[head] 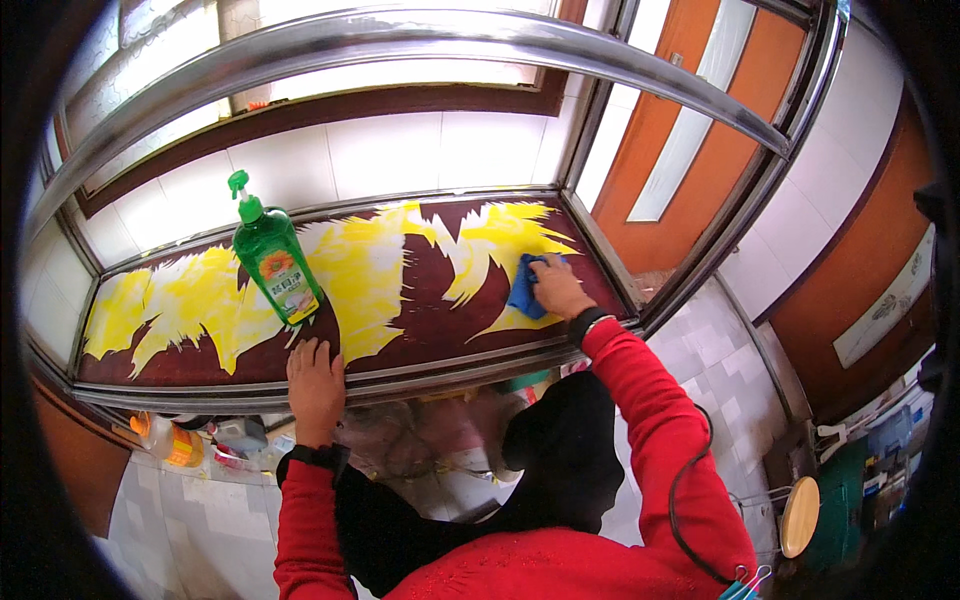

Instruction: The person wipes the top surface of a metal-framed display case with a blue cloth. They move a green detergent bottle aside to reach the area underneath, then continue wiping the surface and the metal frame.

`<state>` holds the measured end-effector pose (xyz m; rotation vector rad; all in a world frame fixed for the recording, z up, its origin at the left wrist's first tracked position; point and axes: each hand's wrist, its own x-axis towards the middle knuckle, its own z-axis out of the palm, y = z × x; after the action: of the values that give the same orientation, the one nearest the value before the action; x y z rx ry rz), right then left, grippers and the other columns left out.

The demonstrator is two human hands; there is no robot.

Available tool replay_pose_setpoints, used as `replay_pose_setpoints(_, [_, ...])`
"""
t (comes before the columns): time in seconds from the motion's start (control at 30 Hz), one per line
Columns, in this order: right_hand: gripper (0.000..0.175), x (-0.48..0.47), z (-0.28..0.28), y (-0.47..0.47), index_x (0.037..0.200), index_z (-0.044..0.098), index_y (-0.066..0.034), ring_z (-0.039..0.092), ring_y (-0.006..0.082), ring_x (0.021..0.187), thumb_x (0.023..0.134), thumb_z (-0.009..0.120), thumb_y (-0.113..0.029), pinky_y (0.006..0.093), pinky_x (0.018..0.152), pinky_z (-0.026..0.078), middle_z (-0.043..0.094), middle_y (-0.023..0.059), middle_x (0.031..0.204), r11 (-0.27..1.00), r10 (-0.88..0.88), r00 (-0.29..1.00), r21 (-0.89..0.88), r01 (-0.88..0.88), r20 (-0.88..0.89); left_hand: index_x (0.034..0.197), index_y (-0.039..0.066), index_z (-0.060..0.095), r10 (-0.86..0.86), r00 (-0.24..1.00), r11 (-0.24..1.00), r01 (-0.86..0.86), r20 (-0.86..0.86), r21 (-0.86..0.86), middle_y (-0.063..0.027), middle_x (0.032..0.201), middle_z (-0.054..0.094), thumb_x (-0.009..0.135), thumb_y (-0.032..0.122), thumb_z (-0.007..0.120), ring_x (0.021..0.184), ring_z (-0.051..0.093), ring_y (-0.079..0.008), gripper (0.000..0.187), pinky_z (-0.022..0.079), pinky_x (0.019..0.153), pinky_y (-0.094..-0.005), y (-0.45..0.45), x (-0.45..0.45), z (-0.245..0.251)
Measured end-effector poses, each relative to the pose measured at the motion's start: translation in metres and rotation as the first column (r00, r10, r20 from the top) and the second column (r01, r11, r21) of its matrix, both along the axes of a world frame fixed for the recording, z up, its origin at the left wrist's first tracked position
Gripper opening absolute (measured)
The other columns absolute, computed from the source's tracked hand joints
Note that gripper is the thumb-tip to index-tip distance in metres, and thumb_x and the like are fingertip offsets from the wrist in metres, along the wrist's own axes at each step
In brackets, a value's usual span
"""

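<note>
My right hand [559,288] presses a bunched blue cloth [526,291] onto the right part of a dark red shelf board [442,330]. The board carries a yellow and white jagged pattern [367,277]. Flat on the board's front edge lies my left hand [316,386], fingers stretched out and nothing in them. Just beyond those fingers stands a green pump bottle [277,262] of clear green liquid. Its label bears writing and an orange flower.
A metal frame encloses the shelf, its top rail [450,34] crossing above. White tiles [382,154] and a window line the back. Below are an orange-capped jug [169,439] and other containers. An orange door [690,142] stands right; a round wooden stool seat [800,517] is lower right.
</note>
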<state>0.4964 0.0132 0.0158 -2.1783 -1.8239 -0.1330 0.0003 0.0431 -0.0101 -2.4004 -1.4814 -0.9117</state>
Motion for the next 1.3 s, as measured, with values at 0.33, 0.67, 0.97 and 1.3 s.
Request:
replay_pose_setpoints(0.33, [0.052,-0.123,0.031,-0.016,0.139,0.058,-0.007,0.048,0.0454,0.137,0.09,0.071,-0.017,0.0503,0.114,0.042,0.047,0.0235,0.152,0.804,0.593,0.801,-0.001,-0.595,-0.089,0.12,0.001,0.067,-0.044,0.998,0.997,0.046,0.035,-0.069,-0.0175,0.132,0.063,0.096,0.025,0.067,0.129,0.055,-0.0403,0.034,0.041,0.111,-0.0519,0.001,-0.004,0.011])
replay_pose_setpoints(0.67, [0.054,0.032,0.026,-0.012,0.141,0.058,-0.0093,0.049,0.0462,0.134,0.09,0.069,-0.021,0.0516,0.113,0.043,0.05,0.0256,0.148,0.992,0.102,0.995,-0.078,-0.101,0.009,0.108,0.001,0.065,-0.041,0.992,0.997,0.048,0.118,-0.056,-0.0167,0.118,0.062,0.09,0.025,0.073,0.118,0.056,-0.04,0.03,0.045,0.1,-0.0515,0.0,0.007,0.023])
replay_pose_setpoints(0.97, [0.046,-0.049,0.006,0.101,0.132,0.062,-0.004,0.051,0.0461,0.131,0.088,0.063,-0.017,0.0517,0.112,0.043,0.053,0.0283,0.143,0.949,0.314,0.949,-0.016,-0.314,0.002,0.109,0.002,0.066,-0.035,0.993,0.999,0.037,0.114,-0.015,-0.0159,0.118,0.062,0.087,0.021,0.076,0.117,0.056,-0.0383,0.03,0.044,0.101,-0.0501,0.0,0.006,0.024])
replay_pose_setpoints(1.3, [0.052,-0.124,0.029,0.051,0.143,0.055,-0.0099,0.051,0.0449,0.135,0.093,0.067,-0.019,0.0491,0.113,0.044,0.047,0.0214,0.151,0.792,0.606,0.791,-0.028,-0.609,-0.082,0.11,0.003,0.067,-0.043,0.993,0.999,0.044,0.113,-0.006,-0.016,0.119,0.062,0.087,0.021,0.075,0.117,0.056,-0.039,0.031,0.044,0.102,-0.0506,0.0,0.006,0.022])
